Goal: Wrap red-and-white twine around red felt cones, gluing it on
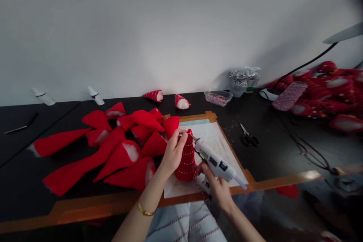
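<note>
My left hand is closed, its fingers pinching near the pointed top of a red felt cone. Red-and-white twine crosses the cone in spaced rows, and a loose length hangs by its lower right side. My right hand is wrapped round a white hot glue gun, with a glue stick poking out of its back. The gun's nozzle points up and left, close to the cone's tip; whether they touch I cannot tell. Under the cone lies a white sheet edged with brown tape.
Stuffed red cones are heaped on the left. Scissors lie right of the sheet. Along the wall are two glue bottles, twine-wrapped cones and a plastic tub. Decorated red pieces and a twine spool sit far right.
</note>
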`<action>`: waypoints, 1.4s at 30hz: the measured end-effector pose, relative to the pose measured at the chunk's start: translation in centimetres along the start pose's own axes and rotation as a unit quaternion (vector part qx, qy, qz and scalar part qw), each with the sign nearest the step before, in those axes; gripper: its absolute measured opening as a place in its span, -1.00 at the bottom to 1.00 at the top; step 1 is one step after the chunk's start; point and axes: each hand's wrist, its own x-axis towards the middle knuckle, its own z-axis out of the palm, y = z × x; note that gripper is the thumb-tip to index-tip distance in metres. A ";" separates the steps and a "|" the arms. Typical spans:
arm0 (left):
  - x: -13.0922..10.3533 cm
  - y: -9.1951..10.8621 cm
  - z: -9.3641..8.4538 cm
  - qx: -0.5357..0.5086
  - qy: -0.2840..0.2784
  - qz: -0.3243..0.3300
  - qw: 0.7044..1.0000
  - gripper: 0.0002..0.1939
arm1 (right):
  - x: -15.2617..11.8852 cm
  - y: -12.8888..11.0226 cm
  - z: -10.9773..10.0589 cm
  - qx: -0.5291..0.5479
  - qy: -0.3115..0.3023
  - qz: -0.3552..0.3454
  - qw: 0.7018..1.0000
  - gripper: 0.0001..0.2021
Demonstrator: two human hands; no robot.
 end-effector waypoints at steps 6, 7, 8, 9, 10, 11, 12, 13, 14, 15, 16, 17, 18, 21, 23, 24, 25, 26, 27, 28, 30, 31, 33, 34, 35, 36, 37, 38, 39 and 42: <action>0.0 -0.3 -0.2 0.031 0.009 0.004 0.999 -0.81 | 0.2 0.5 -0.2 -0.011 -0.008 -0.021 1.000 -0.60; 0.0 -0.3 -0.2 0.030 0.008 0.001 1.000 -0.81 | 0.2 0.5 -0.2 -0.015 -0.006 -0.023 1.000 -0.60; 0.0 -0.2 -0.2 0.028 0.007 -0.002 1.000 -0.81 | 0.2 0.5 -0.1 -0.016 -0.004 -0.023 1.000 -0.60; 0.0 -0.2 -0.2 0.027 0.006 -0.004 1.000 -0.80 | 0.2 0.4 -0.1 -0.016 -0.004 -0.022 1.000 -0.59; 0.0 -0.1 -0.2 0.028 0.005 -0.006 1.000 -0.80 | 0.2 0.3 -0.1 -0.015 -0.005 -0.020 1.000 -0.59; 0.0 0.0 -0.2 0.030 0.003 -0.008 1.000 -0.80 | 0.2 0.2 0.0 -0.013 -0.004 -0.018 1.000 -0.58; -0.1 0.1 -0.2 0.033 0.002 -0.011 0.999 -0.79 | 0.2 0.1 0.0 -0.012 -0.003 -0.016 1.000 -0.58; -0.1 0.1 -0.2 0.034 0.000 -0.014 0.999 -0.79 | 0.1 -0.1 0.0 -0.011 -0.003 -0.015 1.000 -0.58; -0.1 0.2 -0.1 0.033 -0.002 -0.018 0.999 -0.79 | 0.1 -0.2 0.0 -0.010 -0.004 -0.015 1.000 -0.58; 0.0 0.1 -0.1 0.029 -0.004 -0.022 0.999 -0.78 | 0.1 -0.2 0.1 -0.011 -0.008 -0.015 1.000 -0.59; 0.0 0.1 -0.1 0.022 -0.006 -0.023 0.999 -0.78 | 0.0 -0.3 0.1 -0.011 -0.011 -0.015 1.000 -0.59; 0.0 0.0 -0.1 0.014 -0.007 -0.024 1.000 -0.78 | 0.0 -0.4 0.1 -0.010 -0.017 -0.013 1.000 -0.59; 0.0 -0.2 -0.1 0.006 -0.008 -0.024 1.000 -0.78 | 0.0 -0.5 0.1 -0.010 -0.022 -0.011 1.000 -0.59; 0.1 -0.6 -0.1 -0.012 -0.010 -0.024 1.000 -0.78 | 0.0 -0.8 0.2 -0.011 -0.012 -0.004 1.000 -0.59; 0.1 -0.8 -0.1 -0.017 -0.009 -0.025 1.000 -0.78 | 0.0 -1.0 0.4 -0.013 -0.012 -0.003 1.000 -0.58; 0.1 -0.8 -0.1 -0.016 -0.009 -0.025 1.000 -0.78 | 0.0 -1.1 0.4 -0.014 -0.011 -0.004 1.000 -0.57; 0.1 -0.8 -0.1 -0.015 -0.008 -0.025 1.000 -0.78 | 0.0 -1.2 0.5 -0.014 -0.012 -0.005 1.000 -0.57; 0.1 -0.8 -0.1 -0.014 -0.009 -0.026 1.000 -0.78 | 0.0 -1.3 0.5 -0.015 -0.011 -0.007 1.000 -0.56; 0.1 -0.7 -0.1 -0.014 -0.009 -0.026 1.000 -0.78 | 0.0 -1.3 0.5 -0.016 -0.007 -0.008 1.000 -0.55; 0.1 -0.7 -0.1 -0.014 -0.009 -0.027 1.000 -0.78 | 0.0 -1.3 0.5 -0.017 -0.003 -0.007 1.000 -0.54; 0.1 -0.6 -0.1 -0.015 -0.007 -0.027 0.999 -0.78 | 0.0 -1.4 0.5 -0.018 -0.003 -0.003 1.000 -0.53; 0.1 -0.6 0.0 -0.015 -0.006 -0.027 0.999 -0.78 | 0.0 -1.4 0.6 -0.018 -0.004 -0.001 1.000 -0.52; 0.1 -0.6 0.0 -0.017 -0.007 -0.028 0.999 -0.79 | 0.0 -1.3 0.6 -0.019 -0.003 0.002 1.000 -0.52; 0.1 -0.6 0.0 -0.018 -0.007 -0.029 0.999 -0.79 | 0.0 -1.4 0.6 -0.021 0.000 0.000 1.000 -0.51; 0.1 -0.5 0.0 -0.020 -0.007 -0.030 0.999 -0.79 | 0.0 -1.4 0.6 -0.022 0.003 -0.003 1.000 -0.51; 0.0 -0.5 0.0 -0.023 -0.006 -0.032 0.999 -0.80 | 0.0 -1.4 0.6 -0.022 0.002 -0.006 1.000 -0.51; 0.0 -0.5 0.0 -0.026 -0.005 -0.032 0.999 -0.80 | 0.0 -1.4 0.6 -0.020 -0.002 -0.007 1.000 -0.51; 0.0 -0.5 0.0 -0.029 -0.004 -0.031 0.999 -0.80 | 0.0 -1.3 0.5 -0.017 -0.008 -0.008 1.000 -0.52; 0.0 -0.5 0.0 -0.032 -0.003 -0.031 0.999 -0.80 | 0.0 -1.3 0.5 -0.015 -0.018 -0.007 1.000 -0.52; 0.0 -0.6 0.0 -0.048 -0.003 -0.028 0.998 -0.79 | 0.2 -1.2 0.5 -0.012 -0.024 -0.006 1.000 -0.52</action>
